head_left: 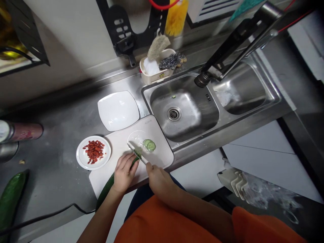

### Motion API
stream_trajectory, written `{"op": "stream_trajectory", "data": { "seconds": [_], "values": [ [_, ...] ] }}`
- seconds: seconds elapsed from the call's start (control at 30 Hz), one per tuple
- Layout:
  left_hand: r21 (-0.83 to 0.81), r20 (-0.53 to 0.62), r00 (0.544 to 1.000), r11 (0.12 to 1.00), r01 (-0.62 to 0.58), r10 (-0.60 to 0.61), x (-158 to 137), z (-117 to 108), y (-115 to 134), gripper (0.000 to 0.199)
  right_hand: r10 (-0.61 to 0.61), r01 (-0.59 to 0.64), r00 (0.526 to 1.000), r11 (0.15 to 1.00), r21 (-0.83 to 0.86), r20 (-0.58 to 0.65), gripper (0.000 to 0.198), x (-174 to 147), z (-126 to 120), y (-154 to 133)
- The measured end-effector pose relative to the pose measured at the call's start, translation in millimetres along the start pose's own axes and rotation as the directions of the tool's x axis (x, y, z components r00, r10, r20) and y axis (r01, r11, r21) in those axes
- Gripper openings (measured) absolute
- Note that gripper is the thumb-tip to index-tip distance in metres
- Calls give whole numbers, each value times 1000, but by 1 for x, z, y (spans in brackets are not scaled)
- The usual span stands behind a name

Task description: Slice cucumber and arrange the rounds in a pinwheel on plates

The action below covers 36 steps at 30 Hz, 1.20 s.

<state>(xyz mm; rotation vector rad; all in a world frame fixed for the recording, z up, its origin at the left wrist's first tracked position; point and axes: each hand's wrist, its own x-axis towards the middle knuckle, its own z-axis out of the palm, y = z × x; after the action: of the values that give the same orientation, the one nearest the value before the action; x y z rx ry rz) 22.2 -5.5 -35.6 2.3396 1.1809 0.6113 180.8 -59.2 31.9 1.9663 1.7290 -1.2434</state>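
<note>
On the white cutting board (162, 148) my left hand (126, 171) is wrapped round a long green cucumber (107, 187), whose rear part passes under my left forearm. My right hand (160, 180) grips a knife (138, 153) by its handle, and the blade lies across the cucumber's cut end, just beyond my left fingers. Several thin cucumber slices (149, 145) lie on the board to the right of the blade, partly overlapping. A small white plate of red dried berries (94, 152) stands left of the board.
Behind the board sits a square white plate (118, 109). A double steel sink (184, 101) with a dark faucet (222, 50) is at right. One more cucumber (12, 192), a pink can (27, 131) and a black cable (50, 214) are at left. A sponge caddy (154, 78) stands behind the sink.
</note>
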Motion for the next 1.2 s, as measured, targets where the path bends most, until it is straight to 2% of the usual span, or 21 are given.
{"op": "stream_trajectory", "data": {
  "seconds": [0.3, 0.5, 0.7, 0.87, 1.2],
  "values": [
    [-1, 14, 1000, 1000, 3, -3, -3, 2, -3, 23, -14, 17, 997, 999, 35, -82, 34, 13, 7, 0],
    [-2, 3, 1000, 1000, 2, -2, -3, 2, -5, 24, -20, 21, 999, 999, 36, -30, 35, 15, 6, 11],
    [6, -3, 1000, 1000, -25, 25, -3, 0, -2, 27, 0, -2, 998, 1000, -31, -61, 31, -9, -4, 13],
    [2, -13, 999, 999, -38, 38, -4, 0, -1, 24, -22, 23, 999, 999, -25, 40, 31, -31, -13, 7],
    [12, -30, 999, 999, -41, 41, -5, 1, -3, 21, 12, -10, 997, 1000, -26, 78, 33, -37, -19, 2]
  ]
}}
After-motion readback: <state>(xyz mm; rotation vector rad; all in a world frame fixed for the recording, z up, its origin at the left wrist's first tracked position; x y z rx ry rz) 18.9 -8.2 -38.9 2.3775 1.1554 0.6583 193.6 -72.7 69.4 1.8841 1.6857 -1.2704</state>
